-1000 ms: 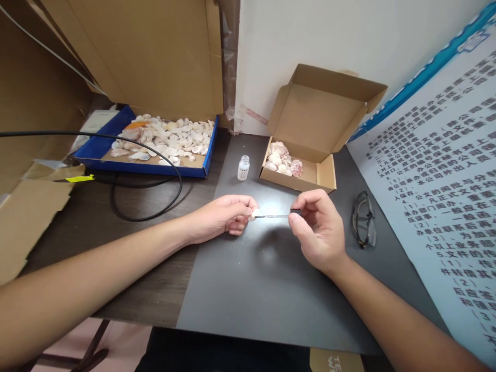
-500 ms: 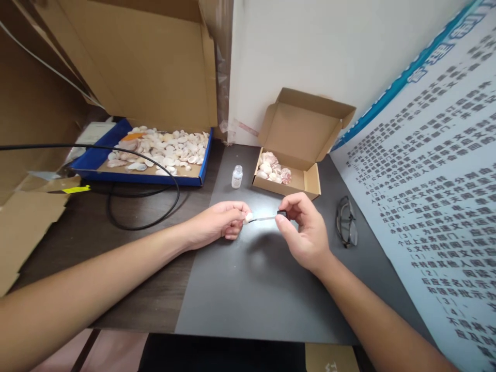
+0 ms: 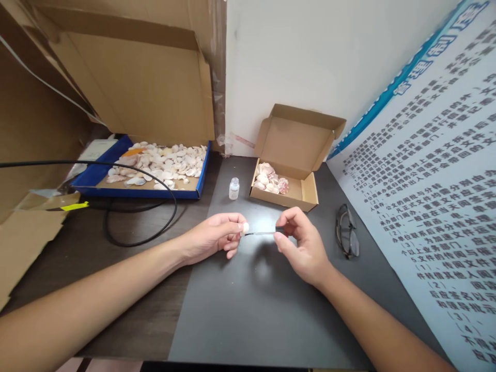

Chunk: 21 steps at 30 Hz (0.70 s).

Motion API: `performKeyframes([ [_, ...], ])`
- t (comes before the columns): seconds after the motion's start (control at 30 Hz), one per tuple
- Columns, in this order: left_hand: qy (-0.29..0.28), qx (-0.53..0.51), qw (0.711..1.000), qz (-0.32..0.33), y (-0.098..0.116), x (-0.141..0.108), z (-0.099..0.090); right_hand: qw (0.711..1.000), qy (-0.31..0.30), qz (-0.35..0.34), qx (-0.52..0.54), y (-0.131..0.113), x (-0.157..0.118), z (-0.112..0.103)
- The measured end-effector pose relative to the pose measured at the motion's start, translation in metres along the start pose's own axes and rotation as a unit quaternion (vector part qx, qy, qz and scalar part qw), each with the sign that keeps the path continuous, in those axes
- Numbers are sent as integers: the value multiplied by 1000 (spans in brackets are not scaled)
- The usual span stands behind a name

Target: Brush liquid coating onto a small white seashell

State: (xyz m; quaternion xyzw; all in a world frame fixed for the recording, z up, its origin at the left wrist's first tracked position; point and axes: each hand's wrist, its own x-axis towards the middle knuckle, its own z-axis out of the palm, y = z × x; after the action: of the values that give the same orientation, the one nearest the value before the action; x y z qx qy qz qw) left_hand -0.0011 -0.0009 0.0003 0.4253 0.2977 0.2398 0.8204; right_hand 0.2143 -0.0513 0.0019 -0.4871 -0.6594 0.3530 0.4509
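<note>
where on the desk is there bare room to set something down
Widest: the grey desk surface between the left forearm and right forearm. Smaller: brown wood between the black cable and left forearm. Crowded: the back, with the blue tray, bottle and small box; glasses sit right.

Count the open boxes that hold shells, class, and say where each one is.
2. The blue-sided box stands at the left, partly crossed by the black cable; the smaller cardboard box stands right of the small bottle.
</note>
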Motion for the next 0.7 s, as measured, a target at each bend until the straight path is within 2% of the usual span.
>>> performKeyframes([
  [0.17, 4, -2, 1000, 5, 0, 1, 0, 999, -17, 45, 12, 8, 3, 0],
  [0.3, 10, -8, 1000, 5, 1, 2, 1, 997, -5, 37, 63, 13, 3, 0],
  [0.47, 6, -10, 1000, 10, 1, 3, 0, 999, 10, 25, 22, 7, 3, 1],
  [0.57, 7, -11, 1000, 9, 1, 2, -1, 999, 28, -4, 36, 2, 1, 1],
  [0.7, 4, -11, 1000, 10, -1, 2, -2, 999, 17, -20, 45, -1, -1, 2],
])
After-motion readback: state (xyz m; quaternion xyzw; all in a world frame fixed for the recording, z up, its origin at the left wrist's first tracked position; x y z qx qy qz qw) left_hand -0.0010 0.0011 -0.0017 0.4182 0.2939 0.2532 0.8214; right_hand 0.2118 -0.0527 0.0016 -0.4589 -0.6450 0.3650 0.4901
